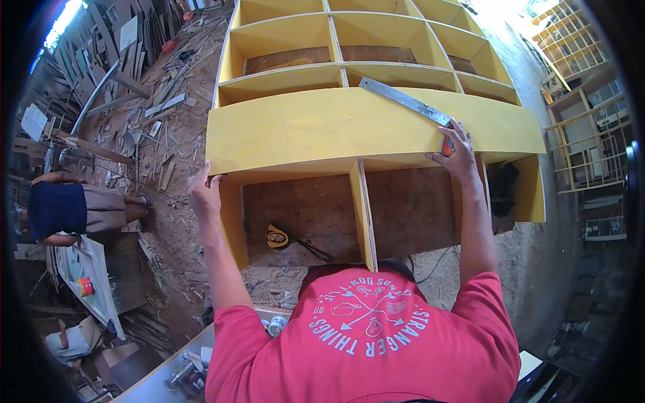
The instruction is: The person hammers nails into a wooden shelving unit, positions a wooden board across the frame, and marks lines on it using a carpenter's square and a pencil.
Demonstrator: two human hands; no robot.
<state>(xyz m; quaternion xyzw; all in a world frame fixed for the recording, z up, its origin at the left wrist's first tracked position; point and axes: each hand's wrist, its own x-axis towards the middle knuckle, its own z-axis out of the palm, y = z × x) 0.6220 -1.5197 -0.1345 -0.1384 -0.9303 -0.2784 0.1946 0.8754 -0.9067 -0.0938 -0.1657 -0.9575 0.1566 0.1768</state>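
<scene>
A long yellow board (289,131) lies across a yellow shelf unit (341,66) with many compartments. My left hand (203,193) grips the board's near left corner, thumb and forefinger at its edge. Near the right end, my right hand (459,158) holds a try square (406,101) by its orange-red and dark handle. The square's metal blade slants across the board toward the far left, past its far edge. In the near left compartment lies a yellow and black tape measure (276,236), with a dark strap (314,250) beside it. My right fingers partly cover the square's handle.
A dark cloth-like thing (504,185) sits in the near right compartment. On the left, a person in dark blue (57,207) stands by a pale table (101,285); another person (70,339) is lower down. Wood scraps (164,105) litter the floor. Yellow lattice frames (588,151) stand right.
</scene>
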